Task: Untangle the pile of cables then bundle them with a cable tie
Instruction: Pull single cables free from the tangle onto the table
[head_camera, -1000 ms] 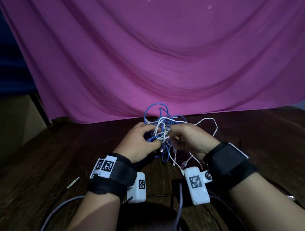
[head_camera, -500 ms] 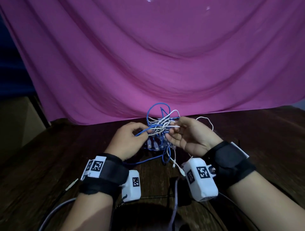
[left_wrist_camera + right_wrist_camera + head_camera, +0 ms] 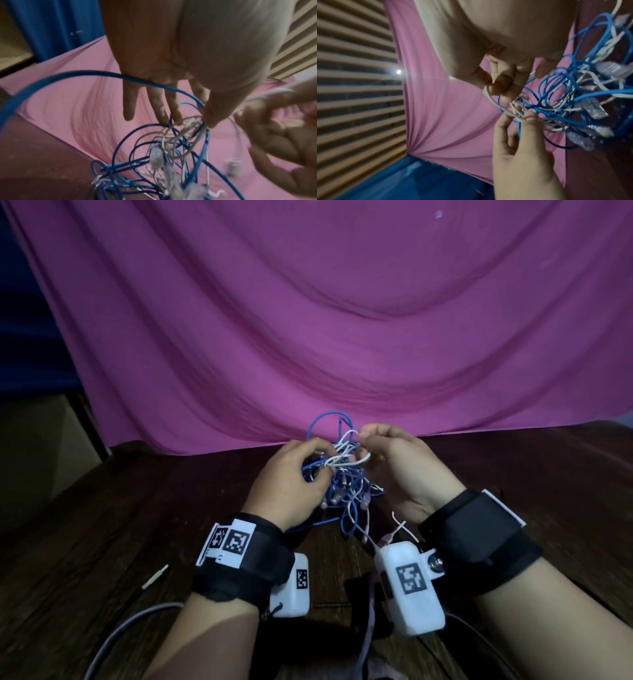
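Above the tabletop's (image 3: 144, 508) far edge, the left hand (image 3: 286, 484) grips the cable pile (image 3: 337, 474); the right hand (image 3: 394, 460) pinches a white cable (image 3: 489, 98). A hard pull may tighten the knot.

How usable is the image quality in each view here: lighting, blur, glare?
Head view: dim, table nearly black, tangle of cables sharp enough. Left wrist view: motion-blurred, especially the right hand and connectors low in the frame. Right wrist view: sharper on the right hand's grip on a white cable; small glare spot at left.

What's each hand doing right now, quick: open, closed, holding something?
Left hand: fingers curled into the tangle of cables, gripping it.
Right hand: pinching a white cable loop between thumb and fingertips.
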A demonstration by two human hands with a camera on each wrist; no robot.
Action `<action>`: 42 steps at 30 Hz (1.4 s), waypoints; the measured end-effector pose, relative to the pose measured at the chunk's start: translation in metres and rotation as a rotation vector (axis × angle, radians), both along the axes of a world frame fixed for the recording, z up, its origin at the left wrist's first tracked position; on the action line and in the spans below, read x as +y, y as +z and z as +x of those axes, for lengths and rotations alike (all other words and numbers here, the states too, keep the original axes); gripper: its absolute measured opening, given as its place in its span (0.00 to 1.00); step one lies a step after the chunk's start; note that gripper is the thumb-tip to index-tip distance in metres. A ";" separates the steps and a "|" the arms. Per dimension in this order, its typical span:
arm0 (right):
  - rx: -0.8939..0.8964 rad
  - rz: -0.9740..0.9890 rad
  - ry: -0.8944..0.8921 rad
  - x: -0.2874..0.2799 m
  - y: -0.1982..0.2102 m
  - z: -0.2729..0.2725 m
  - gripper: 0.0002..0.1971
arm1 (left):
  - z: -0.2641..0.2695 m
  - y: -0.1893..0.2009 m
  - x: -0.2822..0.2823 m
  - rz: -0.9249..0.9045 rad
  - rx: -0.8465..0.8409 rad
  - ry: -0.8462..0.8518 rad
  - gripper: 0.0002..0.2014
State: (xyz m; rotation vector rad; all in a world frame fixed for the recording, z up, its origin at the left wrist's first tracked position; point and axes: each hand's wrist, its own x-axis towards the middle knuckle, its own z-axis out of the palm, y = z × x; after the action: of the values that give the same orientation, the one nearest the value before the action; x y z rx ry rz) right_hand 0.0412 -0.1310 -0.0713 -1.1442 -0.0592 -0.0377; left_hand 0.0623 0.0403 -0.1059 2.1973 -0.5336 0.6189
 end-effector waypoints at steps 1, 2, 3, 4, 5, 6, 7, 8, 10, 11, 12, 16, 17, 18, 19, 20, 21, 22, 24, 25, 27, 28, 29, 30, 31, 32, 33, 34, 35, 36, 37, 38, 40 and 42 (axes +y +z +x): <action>0.035 0.052 0.042 -0.001 0.000 0.001 0.09 | 0.002 -0.001 0.002 -0.014 0.023 0.001 0.12; 0.066 0.075 0.074 -0.002 0.001 0.001 0.10 | 0.003 -0.002 0.002 -0.031 0.054 -0.009 0.12; 0.087 0.070 0.102 -0.004 0.001 0.001 0.11 | 0.003 -0.003 0.002 -0.054 0.088 -0.027 0.11; 0.105 0.048 0.144 -0.006 0.002 0.001 0.12 | 0.003 -0.004 0.001 -0.078 0.115 -0.042 0.11; 0.123 0.030 0.204 -0.010 0.003 0.001 0.12 | 0.003 -0.005 -0.001 -0.098 0.125 -0.047 0.10; 0.143 0.017 0.280 -0.014 0.005 0.001 0.11 | 0.003 -0.005 -0.002 -0.117 0.119 -0.039 0.09; 0.161 0.003 0.354 -0.019 0.006 0.001 0.07 | 0.004 -0.005 -0.002 -0.144 0.109 -0.024 0.09; 0.162 -0.020 0.421 -0.023 0.006 0.001 0.04 | 0.004 -0.004 -0.002 -0.180 0.106 -0.007 0.08; 0.088 -0.196 0.437 -0.030 0.004 0.002 0.07 | 0.005 -0.004 -0.001 -0.251 0.117 0.023 0.08; 0.002 -0.378 0.367 -0.031 0.002 0.002 0.11 | 0.004 -0.004 -0.001 -0.265 0.116 0.035 0.07; -0.103 -0.610 0.276 -0.031 -0.001 0.003 0.15 | 0.004 -0.003 -0.002 -0.267 0.109 0.043 0.07; -0.344 -1.136 0.006 -0.028 -0.011 0.007 0.12 | 0.000 0.002 -0.005 -0.275 0.111 0.002 0.06; -0.352 -1.138 0.014 -0.027 -0.011 0.007 0.10 | 0.001 0.002 -0.004 -0.270 0.129 -0.005 0.06; -0.362 -1.169 0.027 -0.025 -0.010 0.005 0.09 | 0.002 0.000 -0.002 -0.262 0.146 0.008 0.05; -0.391 -1.231 0.039 -0.025 -0.005 0.003 0.09 | 0.004 -0.001 0.000 -0.256 0.160 0.039 0.04; -0.441 -1.268 0.063 -0.025 0.002 0.000 0.08 | 0.007 -0.003 0.004 -0.262 0.169 0.079 0.03; -0.510 -1.236 0.113 -0.027 0.009 -0.004 0.07 | 0.010 -0.006 0.009 -0.282 0.176 0.120 0.03; -0.577 -1.118 0.177 -0.030 0.017 -0.010 0.06 | 0.013 -0.009 0.015 -0.309 0.178 0.165 0.03; -0.633 -0.697 0.388 -0.043 0.034 -0.024 0.08 | 0.019 -0.014 0.029 -0.366 0.188 0.264 0.06; -0.597 -0.484 0.500 -0.051 0.040 -0.030 0.09 | 0.021 -0.017 0.036 -0.404 0.204 0.302 0.06; -0.495 -0.366 0.543 -0.060 0.046 -0.033 0.13 | 0.021 -0.020 0.043 -0.499 0.233 0.328 0.06; -0.457 -0.500 0.471 -0.062 0.045 -0.030 0.14 | 0.021 -0.020 0.041 -0.540 0.242 0.316 0.05; -0.431 -0.736 0.376 -0.062 0.042 -0.026 0.18 | 0.021 -0.020 0.038 -0.568 0.248 0.298 0.06; -0.388 -1.005 0.290 -0.061 0.038 -0.022 0.23 | 0.020 -0.019 0.033 -0.576 0.250 0.278 0.07; -0.329 -1.233 0.231 -0.059 0.033 -0.018 0.27 | 0.019 -0.018 0.028 -0.565 0.244 0.260 0.08; -0.287 -1.387 0.181 -0.059 0.028 -0.015 0.29 | 0.019 -0.017 0.023 -0.538 0.233 0.245 0.08; -0.267 -1.473 0.120 -0.057 0.024 -0.013 0.29 | 0.018 -0.016 0.019 -0.506 0.223 0.238 0.09; -0.268 -1.502 0.034 -0.055 0.021 -0.012 0.29 | 0.018 -0.015 0.016 -0.474 0.216 0.241 0.09; -0.303 -1.522 -0.080 -0.050 0.019 -0.010 0.31 | 0.018 -0.014 0.013 -0.447 0.208 0.250 0.09; -0.376 -1.558 -0.217 -0.044 0.016 -0.009 0.33 | 0.016 -0.013 0.011 -0.429 0.201 0.262 0.09; -0.472 -1.592 -0.349 -0.036 0.013 -0.008 0.36 | 0.014 -0.011 0.007 -0.426 0.196 0.269 0.09; -0.571 -1.616 -0.444 -0.029 0.011 -0.008 0.36 | 0.011 -0.008 0.002 -0.432 0.195 0.264 0.10; -0.704 -1.651 -0.460 -0.017 0.006 -0.007 0.28 | 0.007 -0.004 -0.008 -0.427 0.189 0.235 0.11; -0.690 -1.684 -0.356 -0.013 -0.003 -0.005 0.20 | 0.003 -0.002 -0.017 -0.407 0.193 0.178 0.11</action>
State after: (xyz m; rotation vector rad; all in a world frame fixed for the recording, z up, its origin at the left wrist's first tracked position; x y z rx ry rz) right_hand 0.0366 -0.1439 -0.0742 -2.7615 -0.5816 -0.8294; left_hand 0.0652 0.0231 -0.1077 1.8995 -0.0980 0.5443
